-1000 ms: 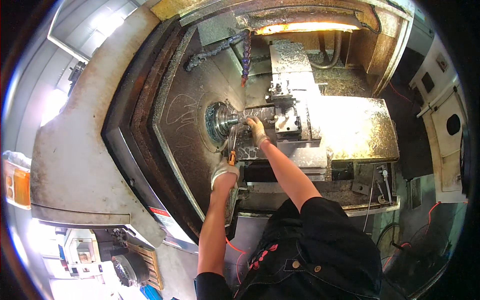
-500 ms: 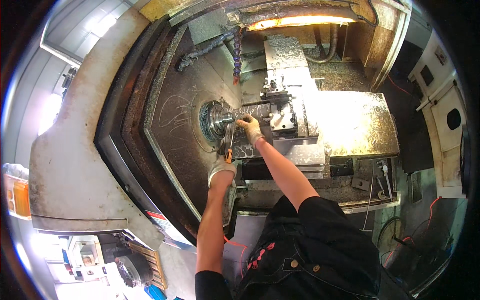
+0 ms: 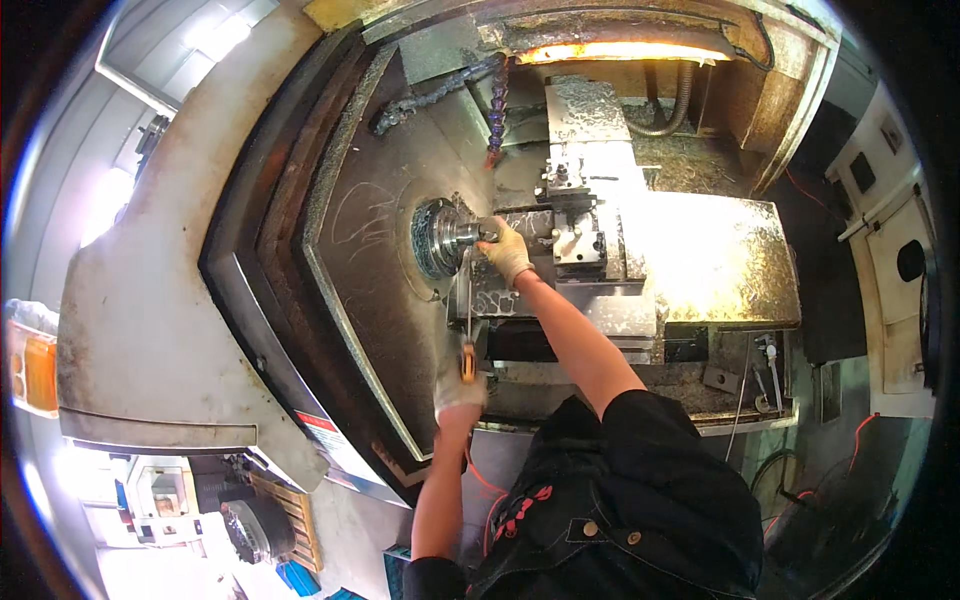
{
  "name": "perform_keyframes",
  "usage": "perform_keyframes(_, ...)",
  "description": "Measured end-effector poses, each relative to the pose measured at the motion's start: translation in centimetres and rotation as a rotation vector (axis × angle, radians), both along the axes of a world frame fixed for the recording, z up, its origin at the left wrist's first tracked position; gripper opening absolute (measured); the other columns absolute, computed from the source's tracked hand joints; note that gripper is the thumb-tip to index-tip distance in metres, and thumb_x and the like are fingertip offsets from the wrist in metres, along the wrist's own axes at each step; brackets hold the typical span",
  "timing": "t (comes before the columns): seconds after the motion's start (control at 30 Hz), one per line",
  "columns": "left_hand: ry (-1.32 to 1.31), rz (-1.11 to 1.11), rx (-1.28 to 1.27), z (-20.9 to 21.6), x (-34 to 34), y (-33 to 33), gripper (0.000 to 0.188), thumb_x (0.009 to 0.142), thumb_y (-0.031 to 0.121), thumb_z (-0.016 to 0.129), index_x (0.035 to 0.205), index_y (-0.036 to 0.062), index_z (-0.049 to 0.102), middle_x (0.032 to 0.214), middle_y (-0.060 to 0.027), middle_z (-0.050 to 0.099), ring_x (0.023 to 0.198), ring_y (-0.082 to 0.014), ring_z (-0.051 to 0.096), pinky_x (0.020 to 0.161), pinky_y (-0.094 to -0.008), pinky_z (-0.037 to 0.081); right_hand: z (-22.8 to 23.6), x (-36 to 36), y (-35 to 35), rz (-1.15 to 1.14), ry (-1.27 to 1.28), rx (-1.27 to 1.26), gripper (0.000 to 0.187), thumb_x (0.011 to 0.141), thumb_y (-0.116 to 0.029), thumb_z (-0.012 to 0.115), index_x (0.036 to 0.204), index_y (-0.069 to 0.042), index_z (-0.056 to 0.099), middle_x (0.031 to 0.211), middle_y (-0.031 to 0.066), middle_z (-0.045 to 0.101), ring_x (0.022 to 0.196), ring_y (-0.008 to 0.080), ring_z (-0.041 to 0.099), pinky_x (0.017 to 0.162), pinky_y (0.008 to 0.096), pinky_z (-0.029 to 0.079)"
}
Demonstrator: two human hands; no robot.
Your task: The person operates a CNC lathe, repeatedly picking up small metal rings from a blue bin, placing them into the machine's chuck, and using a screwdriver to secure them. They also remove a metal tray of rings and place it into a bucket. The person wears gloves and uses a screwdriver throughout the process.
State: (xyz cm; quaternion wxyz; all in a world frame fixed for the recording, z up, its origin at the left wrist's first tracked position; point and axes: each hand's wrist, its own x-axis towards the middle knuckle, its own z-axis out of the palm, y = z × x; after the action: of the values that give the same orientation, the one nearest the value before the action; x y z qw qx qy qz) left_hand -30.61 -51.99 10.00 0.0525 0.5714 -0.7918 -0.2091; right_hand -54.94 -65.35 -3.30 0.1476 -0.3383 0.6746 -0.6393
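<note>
A round metal chuck [image 3: 437,238] on the lathe's left wall has a shiny cylindrical metal part [image 3: 487,231] at its right side. My gloved right hand [image 3: 508,253] is closed around the free end of that part; whether the part is still seated in the chuck I cannot tell. Lower down, nearer to me, my gloved left hand [image 3: 460,385] grips a long, thin metal tool with an orange-and-black handle [image 3: 468,362]. Its slim shaft points away from me, the tip lying just below the cylindrical part.
A tool post [image 3: 578,245] stands close to the right of my right hand. A bright, chip-covered slide cover [image 3: 720,260] extends further right. Above the chuck hangs a segmented coolant hose [image 3: 497,110]. A caliper [image 3: 769,360] lies at the lower right of the machine.
My left hand has drawn back toward me with the thin tool. My right hand has shifted slightly, its fingers now around the cylindrical part's end. The whole view has moved a little.
</note>
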Motion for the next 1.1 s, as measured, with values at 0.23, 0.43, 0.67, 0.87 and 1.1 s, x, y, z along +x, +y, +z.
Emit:
perform_keyframes(0.23,0.778,0.198,0.621,-4.3,16.9,9.7,0.030,0.079,0.022,0.060,0.103,0.0038,0.056,0.084,-0.0155,0.063,0.081,-0.0301,0.063,0.065,-0.0365,0.050,4.3,3.6,1.3,0.211,-0.177,0.032,0.058,0.070,-0.019,0.072,0.124,-0.011,0.052,0.111,0.0127,0.061,0.090,0.0200,0.061,0.081,0.0323,0.047)
perform_keyframes(0.43,0.476,0.239,0.065,8.6,26.8,10.5,0.028,0.080,0.002,0.046,0.107,0.0007,0.053,0.108,-0.0135,0.056,0.099,-0.0236,0.055,0.085,-0.0316,0.045,1.4,0.0,-0.1,0.242,-0.368,0.110,0.047,0.080,-0.023,0.067,0.120,-0.002,0.054,0.101,0.0074,0.063,0.082,0.0117,0.056,0.070,0.0239,0.044)
perform_keyframes(0.67,0.112,-0.058,-0.635,16.5,30.5,2.5,0.017,0.079,0.006,0.054,0.095,0.0039,0.055,0.122,-0.0251,0.047,0.114,-0.0402,0.047,0.081,-0.0387,0.044,1.7,1.8,-0.9,0.278,-0.365,0.124,0.050,0.080,-0.025,0.068,0.122,-0.001,0.053,0.113,0.0090,0.059,0.096,0.0154,0.055,0.083,0.0272,0.042)
perform_keyframes(0.87,0.115,-0.180,-0.567,15.6,32.3,-2.2,0.040,0.063,-0.007,0.052,0.102,0.0027,0.055,0.101,-0.0161,0.055,0.087,-0.0311,0.054,0.076,-0.0357,0.044,-0.1,-0.7,-2.2,0.215,-0.268,0.058,0.049,0.080,-0.024,0.069,0.119,0.002,0.054,0.107,0.0124,0.061,0.088,0.0166,0.058,0.075,0.0276,0.046)
perform_keyframes(1.1,0.216,-0.055,-0.407,13.2,34.8,-1.7,0.044,0.063,-0.005,0.051,0.106,-0.0007,0.054,0.103,-0.0150,0.057,0.087,-0.0240,0.057,0.078,-0.0288,0.045,1.1,1.5,0.0,0.217,-0.196,0.072,0.052,0.080,-0.028,0.063,0.124,-0.003,0.051,0.095,0.0112,0.065,0.079,0.0154,0.061,0.070,0.0289,0.047)
